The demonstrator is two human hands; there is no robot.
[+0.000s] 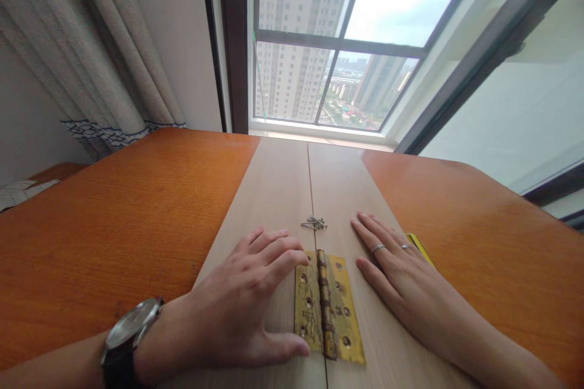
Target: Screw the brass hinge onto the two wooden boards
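Note:
A worn brass butt hinge (327, 310) lies opened flat across the seam between two pale wood boards (274, 194), its leaves tarnished and its screw holes showing. My left hand (241, 298), with a wristwatch (132, 331) on its wrist, rests on the left board. Its fingertips and thumb are at the hinge's left edge, without a clear grip. My right hand (396, 267), wearing rings, lies flat on the right board, a little apart from the hinge. A small pile of screws (314, 223) sits on the seam just beyond the hinge, near neither hand.
The boards lie on an orange wooden table (114, 225) with a rounded far edge. A yellow object (418, 246) pokes out beside my right hand. Beyond the table stand a tall window (333, 42) and a pale curtain (100, 55) at the left.

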